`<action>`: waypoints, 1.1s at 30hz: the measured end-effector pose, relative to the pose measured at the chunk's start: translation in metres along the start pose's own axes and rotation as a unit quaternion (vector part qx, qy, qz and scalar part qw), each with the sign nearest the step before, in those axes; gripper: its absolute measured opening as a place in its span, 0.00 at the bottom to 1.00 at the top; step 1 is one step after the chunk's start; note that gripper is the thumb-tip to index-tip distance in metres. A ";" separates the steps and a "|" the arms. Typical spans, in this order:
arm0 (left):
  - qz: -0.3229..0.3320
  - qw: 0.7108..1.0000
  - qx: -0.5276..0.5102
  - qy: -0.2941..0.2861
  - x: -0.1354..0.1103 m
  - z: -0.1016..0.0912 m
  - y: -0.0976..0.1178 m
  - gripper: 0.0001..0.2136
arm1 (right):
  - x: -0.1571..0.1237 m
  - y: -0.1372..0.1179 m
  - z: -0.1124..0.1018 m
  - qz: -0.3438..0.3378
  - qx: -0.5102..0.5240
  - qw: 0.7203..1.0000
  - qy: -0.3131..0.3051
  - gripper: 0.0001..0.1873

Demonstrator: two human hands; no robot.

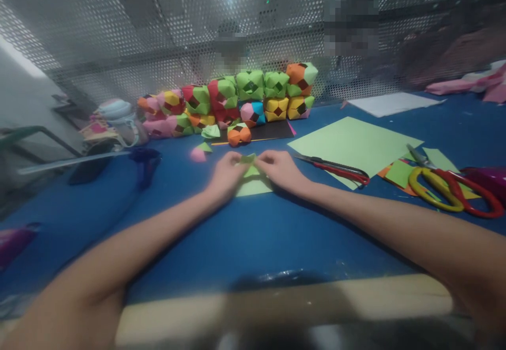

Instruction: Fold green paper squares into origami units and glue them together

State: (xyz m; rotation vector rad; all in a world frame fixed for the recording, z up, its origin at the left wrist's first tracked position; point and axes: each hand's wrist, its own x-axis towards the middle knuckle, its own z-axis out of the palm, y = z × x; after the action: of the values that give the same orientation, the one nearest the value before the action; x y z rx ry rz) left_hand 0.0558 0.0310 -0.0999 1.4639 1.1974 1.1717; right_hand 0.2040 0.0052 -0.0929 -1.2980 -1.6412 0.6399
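My left hand (228, 173) and my right hand (280, 169) meet over the middle of the blue table, fingertips almost touching. Between them they pinch a small folded piece of green paper (249, 164), one side in each hand. Under my wrists and fingers lies a paler green sheet (253, 187), partly covered by the hands. Just beyond them sits an orange folded paper ball (239, 135). A small pink and green paper piece (200, 153) rests left of my left hand, blurred.
Several colourful folded paper cubes (250, 85) stand stacked at the back. On the right are a large light green sheet (351, 142), red-handled scissors (336, 169) and yellow-and-red scissors (454, 189). A blue glue gun (145, 163) lies left. Perforated metal panels rise behind the table.
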 end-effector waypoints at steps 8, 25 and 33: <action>0.055 0.992 0.109 -0.030 -0.011 0.001 0.012 0.04 | -0.002 0.005 0.000 -0.123 -0.069 0.990 0.023 0.04; 0.022 0.999 0.038 0.012 -0.008 0.000 0.008 0.05 | -0.004 -0.004 -0.005 -0.007 0.026 1.000 0.004 0.15; 0.059 0.994 0.088 0.009 -0.001 -0.004 0.001 0.05 | -0.004 -0.001 0.001 -0.022 -0.031 0.999 0.007 0.08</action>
State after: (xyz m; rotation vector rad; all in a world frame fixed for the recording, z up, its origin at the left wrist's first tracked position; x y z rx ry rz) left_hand 0.0524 0.0298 -0.0984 1.6792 1.2679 1.1847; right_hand 0.2031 0.0016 -0.0936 -1.3042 -1.6854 0.5550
